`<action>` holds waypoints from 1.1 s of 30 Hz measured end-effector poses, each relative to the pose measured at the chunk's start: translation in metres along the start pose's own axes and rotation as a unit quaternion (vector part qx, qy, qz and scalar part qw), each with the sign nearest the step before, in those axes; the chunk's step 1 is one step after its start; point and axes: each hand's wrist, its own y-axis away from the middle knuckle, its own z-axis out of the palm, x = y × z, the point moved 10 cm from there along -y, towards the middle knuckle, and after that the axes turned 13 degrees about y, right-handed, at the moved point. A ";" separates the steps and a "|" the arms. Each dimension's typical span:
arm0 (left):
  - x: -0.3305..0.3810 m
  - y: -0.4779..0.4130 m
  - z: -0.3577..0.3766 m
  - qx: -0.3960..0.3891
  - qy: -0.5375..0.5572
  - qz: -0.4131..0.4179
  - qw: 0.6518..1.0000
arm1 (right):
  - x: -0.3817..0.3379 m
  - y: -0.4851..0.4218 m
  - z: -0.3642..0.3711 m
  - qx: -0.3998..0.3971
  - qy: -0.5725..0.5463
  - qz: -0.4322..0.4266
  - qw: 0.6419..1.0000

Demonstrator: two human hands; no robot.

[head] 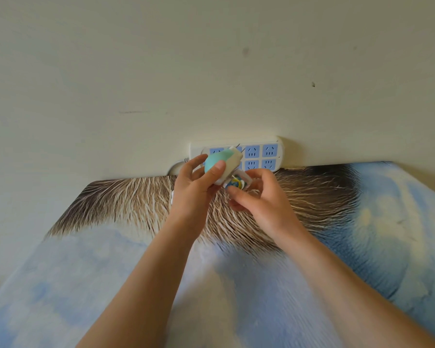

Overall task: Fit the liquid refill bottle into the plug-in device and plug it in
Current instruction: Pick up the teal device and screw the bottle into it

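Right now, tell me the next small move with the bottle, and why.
Probably push the refill bottle further up into the plug-in device. The right hand holds the bottle at the device's open underside, seemingly not fully seated, while the left hand steadies the device, unplugged from the power strip.

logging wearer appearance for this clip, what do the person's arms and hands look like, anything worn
Both forearms are bare as far as the frame shows, with no sleeves visible. The left hand and right hand wear no gloves, and no rings, watch or bracelet are visible. Fingernails look short and unpainted.

Teal-and-white plug-in device point(221, 165), blue-faced white power strip point(261, 153), cream wall point(211, 71), refill bottle point(237, 183) label — seemingly blue-yellow
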 end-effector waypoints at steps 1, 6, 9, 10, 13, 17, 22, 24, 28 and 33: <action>0.000 0.000 0.000 0.000 -0.001 -0.001 1.000 | -0.001 0.000 0.000 0.000 -0.016 -0.002 1.000; -0.001 -0.001 -0.001 0.003 0.002 -0.003 1.000 | -0.001 0.000 0.004 -0.012 -0.036 0.000 0.999; -0.001 -0.001 -0.001 0.003 0.008 -0.001 1.000 | 0.000 0.000 0.004 -0.016 -0.049 -0.001 0.999; -0.001 -0.001 -0.001 0.002 0.007 0.000 1.000 | 0.000 -0.001 0.004 -0.016 -0.048 0.000 0.999; 0.000 -0.001 0.000 -0.002 0.003 0.002 1.000 | 0.001 -0.001 0.003 -0.013 -0.041 0.000 0.999; 0.000 -0.001 0.000 -0.005 0.001 0.003 1.000 | -0.002 0.000 0.002 -0.011 -0.037 -0.007 0.999; 0.002 -0.001 0.000 -0.004 0.001 0.004 1.000 | -0.001 0.001 -0.005 0.011 0.025 -0.003 1.000; 0.001 -0.001 0.001 -0.004 0.000 0.003 1.000 | -0.001 0.000 -0.006 0.019 0.038 -0.007 0.999; 0.001 -0.002 0.000 -0.002 0.003 0.004 1.000 | -0.001 0.000 0.000 0.001 -0.037 -0.001 0.999; 0.001 -0.001 0.000 -0.004 0.013 0.002 1.000 | 0.001 -0.001 -0.001 0.004 -0.054 0.010 0.998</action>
